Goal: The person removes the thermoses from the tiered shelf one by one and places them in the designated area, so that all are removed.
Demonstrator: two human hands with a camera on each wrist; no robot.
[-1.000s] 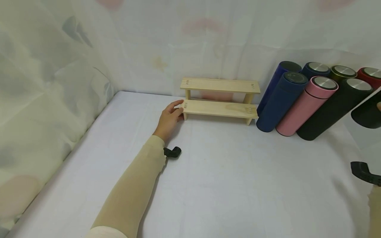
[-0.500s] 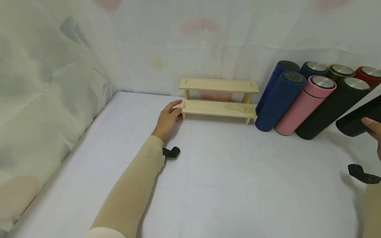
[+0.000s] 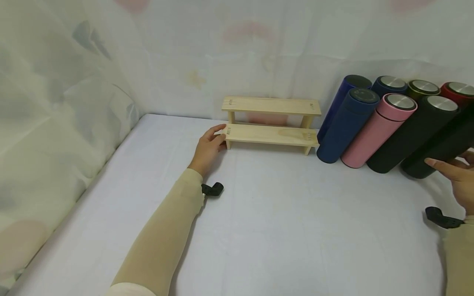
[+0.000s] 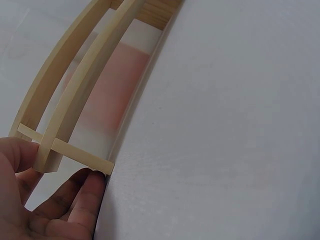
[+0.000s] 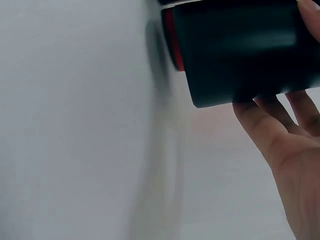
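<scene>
A two-step wooden stand (image 3: 272,133) is at the back of the table. My left hand (image 3: 209,150) grips the left end of its lower shelf; in the left wrist view the thumb is at the shelf (image 4: 82,100) and the curled fingers touch the leg below. At the right edge, my right hand (image 3: 461,179) holds a black thermos bottle (image 3: 422,164) near its lower part, thumb on one side and fingers on the other. Its top is out of view. It stands close beside another black thermos bottle (image 3: 401,142); whether its base touches the table I cannot tell.
Thermos bottles stand in two rows right of the stand. The front row has a dark blue bottle (image 3: 344,131) and a pink bottle (image 3: 374,137). Behind are a violet-blue bottle (image 3: 342,94), a navy bottle, an olive bottle and a red bottle (image 3: 457,90). A patterned cloth backs the table.
My right hand has come in from the right edge, bringing the black thermos bottle left and down beside the front row. The left hand has stayed on the wooden stand.
</scene>
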